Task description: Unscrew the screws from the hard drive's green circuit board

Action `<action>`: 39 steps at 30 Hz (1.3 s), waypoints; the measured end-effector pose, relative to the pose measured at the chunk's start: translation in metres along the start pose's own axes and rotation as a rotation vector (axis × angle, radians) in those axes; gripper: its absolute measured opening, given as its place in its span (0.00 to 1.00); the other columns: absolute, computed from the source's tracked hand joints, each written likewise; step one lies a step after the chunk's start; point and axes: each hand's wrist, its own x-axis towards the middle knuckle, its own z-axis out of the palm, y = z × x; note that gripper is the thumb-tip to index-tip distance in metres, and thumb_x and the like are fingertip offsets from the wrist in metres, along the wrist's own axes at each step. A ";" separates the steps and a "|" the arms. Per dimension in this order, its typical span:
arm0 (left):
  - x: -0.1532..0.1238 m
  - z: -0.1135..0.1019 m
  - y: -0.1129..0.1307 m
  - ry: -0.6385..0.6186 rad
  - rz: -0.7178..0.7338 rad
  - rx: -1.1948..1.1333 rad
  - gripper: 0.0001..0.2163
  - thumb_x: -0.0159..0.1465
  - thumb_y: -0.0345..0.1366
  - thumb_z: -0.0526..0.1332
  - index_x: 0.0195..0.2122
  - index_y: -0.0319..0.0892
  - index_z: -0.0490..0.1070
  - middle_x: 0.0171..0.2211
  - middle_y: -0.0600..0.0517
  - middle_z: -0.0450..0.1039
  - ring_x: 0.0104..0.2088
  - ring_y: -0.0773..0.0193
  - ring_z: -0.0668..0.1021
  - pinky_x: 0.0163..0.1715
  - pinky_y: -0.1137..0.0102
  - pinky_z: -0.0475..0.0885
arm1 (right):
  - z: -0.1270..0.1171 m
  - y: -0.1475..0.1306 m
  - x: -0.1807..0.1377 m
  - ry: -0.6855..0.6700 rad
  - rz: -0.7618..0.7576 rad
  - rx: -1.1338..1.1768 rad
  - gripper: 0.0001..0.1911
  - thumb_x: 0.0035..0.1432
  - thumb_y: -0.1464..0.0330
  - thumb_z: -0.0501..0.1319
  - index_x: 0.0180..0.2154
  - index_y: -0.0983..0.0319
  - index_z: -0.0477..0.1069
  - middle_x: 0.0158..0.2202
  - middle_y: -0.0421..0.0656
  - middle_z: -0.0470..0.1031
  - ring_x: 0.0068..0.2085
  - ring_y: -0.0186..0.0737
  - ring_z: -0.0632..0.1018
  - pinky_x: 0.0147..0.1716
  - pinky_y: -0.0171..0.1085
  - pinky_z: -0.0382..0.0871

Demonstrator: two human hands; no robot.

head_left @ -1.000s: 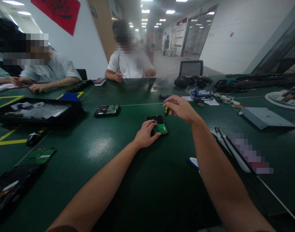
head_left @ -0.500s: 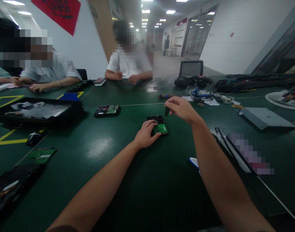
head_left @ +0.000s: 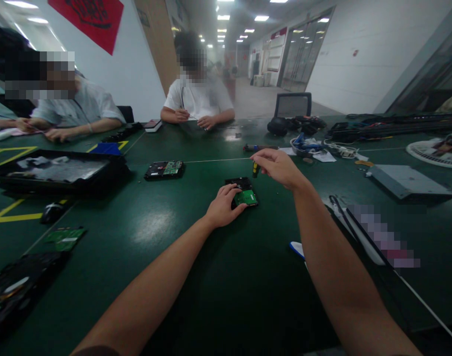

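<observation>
A hard drive (head_left: 242, 182), black with a green circuit board (head_left: 247, 198), lies flat on the dark green table (head_left: 196, 237). Across its left side rests my left hand (head_left: 226, 205), fingers over the top and thumb along the near edge, gripping it. Just beyond its right far corner, my right hand (head_left: 274, 165) pinches the top of a small screwdriver (head_left: 255, 168) with a yellow and black handle. The screwdriver hangs upright; its tip is too small to make out, so I cannot tell whether it touches the drive.
Another hard drive (head_left: 164, 170) lies to the left, with a black tray (head_left: 59, 170) beyond it. At near left are a loose circuit board (head_left: 66, 238) and a black drive casing (head_left: 18, 287). A grey metal box (head_left: 407, 180) stands right. Two people sit across the table.
The screwdriver handle has turned in my right fingers, showing its yellow side where it looked dark before. My left hand and the hard drive stay put.
</observation>
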 end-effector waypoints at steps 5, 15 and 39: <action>0.000 0.000 -0.001 0.000 -0.001 0.005 0.26 0.68 0.53 0.61 0.62 0.46 0.67 0.67 0.42 0.62 0.70 0.46 0.62 0.67 0.46 0.64 | 0.000 -0.001 -0.001 0.009 0.012 0.008 0.13 0.63 0.57 0.64 0.38 0.60 0.76 0.29 0.43 0.76 0.28 0.37 0.74 0.25 0.37 0.64; 0.000 0.002 -0.001 0.012 0.014 0.019 0.26 0.68 0.52 0.60 0.62 0.45 0.68 0.67 0.42 0.63 0.69 0.47 0.63 0.68 0.48 0.63 | 0.001 0.001 0.000 0.026 -0.048 0.001 0.13 0.64 0.58 0.63 0.39 0.61 0.78 0.31 0.43 0.77 0.27 0.34 0.72 0.26 0.36 0.65; 0.000 0.003 -0.004 0.007 0.014 0.010 0.26 0.68 0.53 0.61 0.62 0.45 0.68 0.67 0.41 0.63 0.69 0.46 0.63 0.67 0.47 0.64 | 0.002 0.008 0.004 0.004 -0.015 0.128 0.09 0.65 0.66 0.60 0.43 0.60 0.76 0.38 0.46 0.80 0.25 0.34 0.74 0.22 0.37 0.63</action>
